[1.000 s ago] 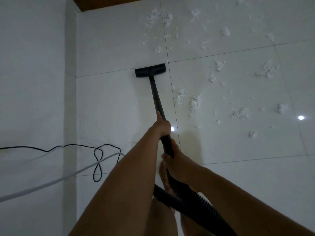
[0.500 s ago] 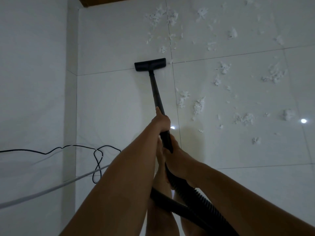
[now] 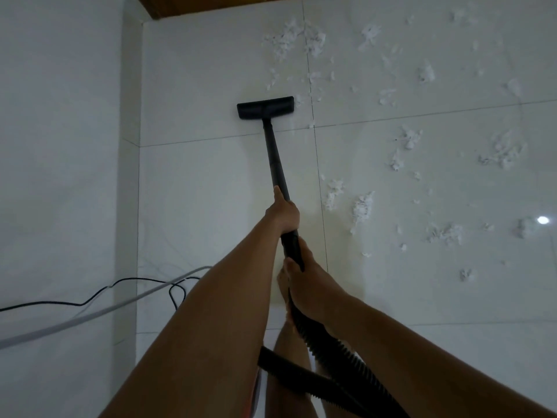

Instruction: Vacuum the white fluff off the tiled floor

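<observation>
So my left hand [image 3: 284, 214] grips the black vacuum wand [image 3: 275, 158] higher up, right hand [image 3: 307, 285] grips it lower, by the ribbed hose [image 3: 331, 348]. Floor head [image 3: 265, 107] sits flat on the tiled floor [image 3: 211, 191]; white fluff [image 3: 361, 208] lies just beside its right end and scattered rightward.

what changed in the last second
The vacuum head slid forward across the tile seam toward the fluff. The left hand kept gripping the tube, and the right hand the hose. The scattered fluff lay unchanged.
</observation>
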{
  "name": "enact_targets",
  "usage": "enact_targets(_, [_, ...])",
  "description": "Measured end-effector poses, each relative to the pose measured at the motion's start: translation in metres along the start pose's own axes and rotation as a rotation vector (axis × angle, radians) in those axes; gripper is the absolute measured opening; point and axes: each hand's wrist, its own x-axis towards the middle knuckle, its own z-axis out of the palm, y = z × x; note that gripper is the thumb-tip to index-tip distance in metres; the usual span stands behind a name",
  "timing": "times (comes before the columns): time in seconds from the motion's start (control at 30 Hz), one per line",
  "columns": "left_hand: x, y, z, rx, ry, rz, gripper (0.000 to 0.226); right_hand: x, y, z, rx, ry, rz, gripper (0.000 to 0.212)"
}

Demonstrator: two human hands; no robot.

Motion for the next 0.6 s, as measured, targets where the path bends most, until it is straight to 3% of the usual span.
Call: enact_targets(0.6, [0.011,0.024,-0.011,-0.098,-0.056,0.027,0.075,0.0,-0.029,-0.016,0.005,-0.014,0.023,0.063])
